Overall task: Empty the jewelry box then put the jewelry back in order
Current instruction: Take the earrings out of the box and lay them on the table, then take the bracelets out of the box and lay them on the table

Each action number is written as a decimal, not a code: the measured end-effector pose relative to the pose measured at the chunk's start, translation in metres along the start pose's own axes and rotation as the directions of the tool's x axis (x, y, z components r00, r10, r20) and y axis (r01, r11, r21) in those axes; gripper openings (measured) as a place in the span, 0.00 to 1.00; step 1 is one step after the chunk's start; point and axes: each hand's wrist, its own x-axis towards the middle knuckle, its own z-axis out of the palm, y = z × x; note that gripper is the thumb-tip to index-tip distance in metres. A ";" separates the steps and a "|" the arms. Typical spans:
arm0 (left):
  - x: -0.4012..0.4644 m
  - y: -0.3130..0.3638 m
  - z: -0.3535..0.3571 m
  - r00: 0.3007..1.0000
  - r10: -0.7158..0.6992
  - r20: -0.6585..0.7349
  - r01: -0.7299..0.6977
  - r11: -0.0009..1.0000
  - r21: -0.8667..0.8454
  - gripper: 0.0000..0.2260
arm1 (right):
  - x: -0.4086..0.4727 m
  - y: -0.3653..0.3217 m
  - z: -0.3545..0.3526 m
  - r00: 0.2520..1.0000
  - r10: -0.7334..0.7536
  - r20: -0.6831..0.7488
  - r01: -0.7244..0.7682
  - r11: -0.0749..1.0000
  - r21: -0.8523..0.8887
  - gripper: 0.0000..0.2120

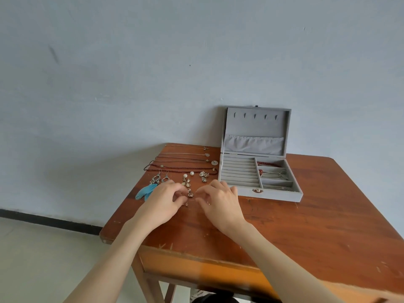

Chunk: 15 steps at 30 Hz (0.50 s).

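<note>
Fingertips mattered: my left hand and right hand, curled loosely, grips unclear, needed to pinch the small earring off the counter gently.

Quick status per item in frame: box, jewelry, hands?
jewelry box: lid open, upright against the wall; ring rows empty; red beads and cords in the right compartments
necklaces: laid out in rows on the table
feather earrings: flat on the table
pearl studs: on the table
left hand: fingers curled over small pieces
right hand: the same, grip unclear
</note>
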 end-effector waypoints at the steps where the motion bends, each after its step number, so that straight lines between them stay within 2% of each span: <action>1: 0.001 0.005 0.000 1.000 0.019 -0.013 -0.019 1.000 0.001 0.08 | 0.000 0.003 -0.007 1.000 0.002 -0.014 -0.002 1.000 0.002 0.10; 6: 0.016 0.041 0.007 0.986 0.161 -0.039 -0.161 0.987 0.008 0.09 | 0.002 0.029 -0.048 0.999 0.017 -0.050 -0.018 1.000 -0.019 0.09; 10: 0.038 0.069 0.019 0.951 0.304 -0.056 -0.299 0.951 0.077 0.10 | 0.007 0.063 -0.080 0.996 0.059 -0.064 -0.063 0.996 -0.067 0.10; 15: 0.078 0.095 0.044 0.914 0.405 -0.005 -0.401 0.907 0.129 0.11 | 0.017 0.113 -0.102 0.987 0.150 -0.059 -0.155 0.983 -0.101 0.10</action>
